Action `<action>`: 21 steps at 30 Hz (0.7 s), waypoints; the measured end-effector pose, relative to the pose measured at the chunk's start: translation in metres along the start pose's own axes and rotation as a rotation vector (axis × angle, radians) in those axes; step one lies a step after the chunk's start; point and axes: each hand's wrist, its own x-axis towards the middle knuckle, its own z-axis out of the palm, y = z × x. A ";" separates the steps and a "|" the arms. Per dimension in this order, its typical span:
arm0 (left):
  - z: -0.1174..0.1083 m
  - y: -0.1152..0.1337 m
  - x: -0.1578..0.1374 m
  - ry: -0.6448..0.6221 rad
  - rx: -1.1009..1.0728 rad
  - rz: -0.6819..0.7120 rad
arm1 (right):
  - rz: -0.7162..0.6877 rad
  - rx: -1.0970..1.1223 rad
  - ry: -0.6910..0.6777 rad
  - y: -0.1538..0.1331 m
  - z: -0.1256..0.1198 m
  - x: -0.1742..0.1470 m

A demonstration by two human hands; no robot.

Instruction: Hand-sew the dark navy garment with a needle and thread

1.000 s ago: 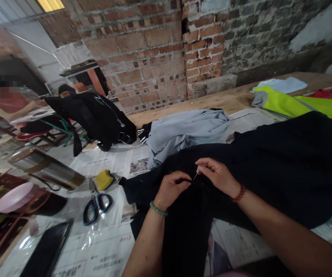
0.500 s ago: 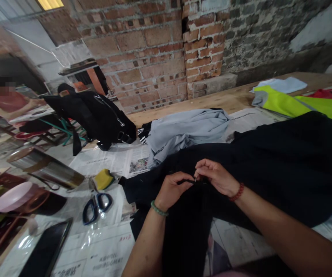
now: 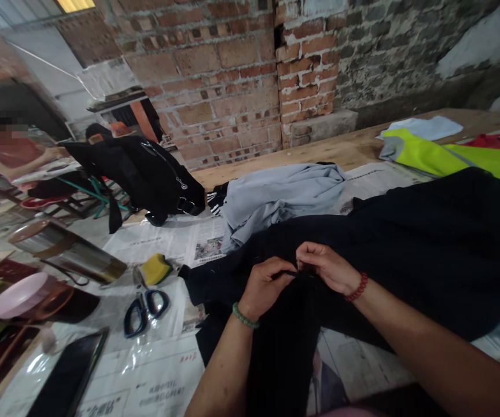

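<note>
My left hand (image 3: 264,288), with a green bead bracelet at the wrist, pinches a folded edge of dark cloth between thumb and fingers. Close beside it, my right hand (image 3: 327,267) is closed on a thin, pale needle (image 3: 298,267) held nearly upright over that edge. A red bead bracelet circles the right wrist. The dark garment (image 3: 423,249) spreads from under both hands far to the right, and part hangs down toward me. Any thread is too fine to make out.
Left of the hands lie blue-handled scissors (image 3: 144,310), a yellow sponge (image 3: 155,269), a phone (image 3: 68,373) and a metal flask (image 3: 74,250). Grey clothing (image 3: 280,194), a black bag (image 3: 146,176) and a neon-yellow garment (image 3: 453,155) lie beyond. Newspaper (image 3: 158,353) covers the table. A person (image 3: 11,153) sits far left.
My left hand has shifted slightly right, its wrist turning a little. The right hand has dipped slightly, and the needle is now lower against the cloth edge.
</note>
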 end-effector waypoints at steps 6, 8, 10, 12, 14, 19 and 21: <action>-0.001 -0.004 0.001 0.113 -0.005 -0.099 | -0.066 -0.236 -0.037 0.001 0.006 -0.002; -0.002 -0.005 0.001 0.139 -0.059 -0.196 | -0.116 -0.364 -0.008 0.003 0.005 -0.001; -0.002 -0.007 0.002 0.155 -0.133 -0.298 | -0.244 -0.489 0.081 0.004 0.002 0.000; -0.001 -0.008 0.002 0.154 -0.216 -0.384 | -0.422 -0.583 0.172 0.003 -0.002 -0.002; -0.001 -0.009 0.002 0.149 -0.293 -0.449 | -0.586 -0.672 0.177 0.000 -0.004 -0.005; -0.002 -0.009 0.002 0.178 -0.405 -0.520 | -0.635 -0.898 -0.021 -0.007 -0.007 -0.012; -0.003 -0.009 0.002 0.179 -0.468 -0.555 | -0.542 -0.884 -0.028 -0.006 -0.010 -0.010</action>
